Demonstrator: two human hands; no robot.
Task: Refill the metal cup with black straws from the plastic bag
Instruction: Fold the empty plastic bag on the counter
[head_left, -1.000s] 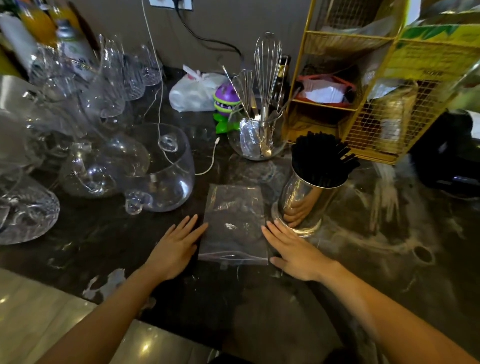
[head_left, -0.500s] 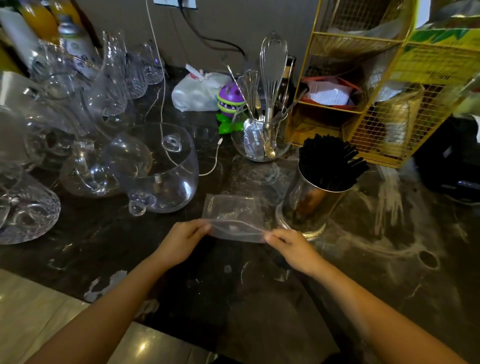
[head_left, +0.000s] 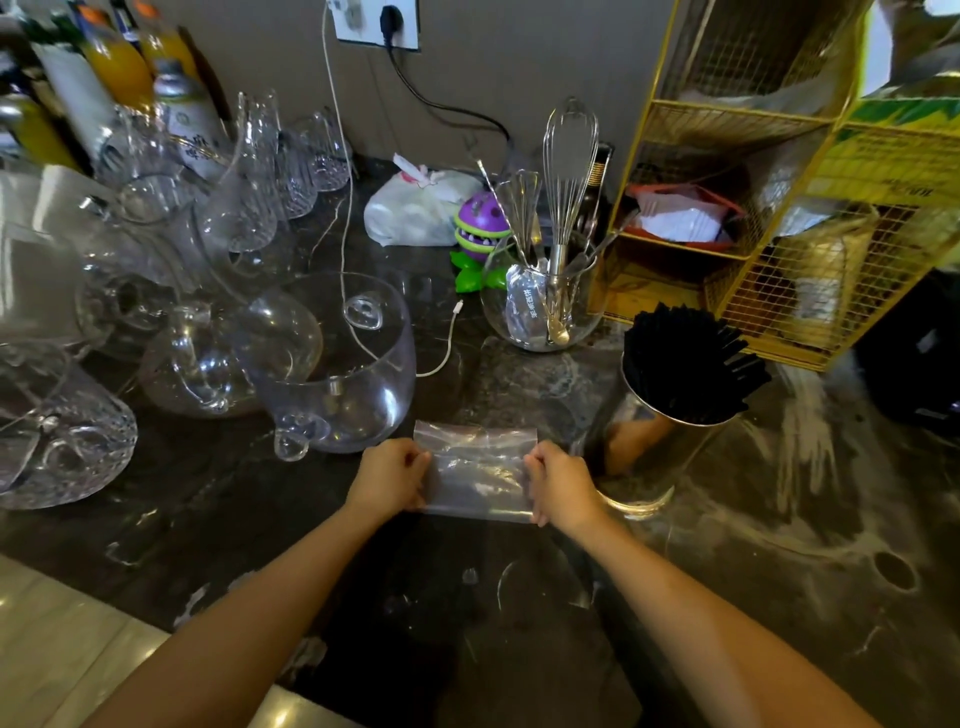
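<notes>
The left hand (head_left: 390, 478) and right hand (head_left: 561, 483) each pinch one side of the one plastic bag (head_left: 478, 470), which looks empty, just beside the one metal cup (head_left: 657, 441). The cup is packed with black straws (head_left: 685, 358), too many to count. An elbow bump could tip it over on the surface (head_left: 779, 545).

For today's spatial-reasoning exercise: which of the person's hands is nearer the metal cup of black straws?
Right. The right hand grips the plastic bag's edge just beside the metal cup; the left hand holds the bag's far edge, a bag-width further away.
</notes>
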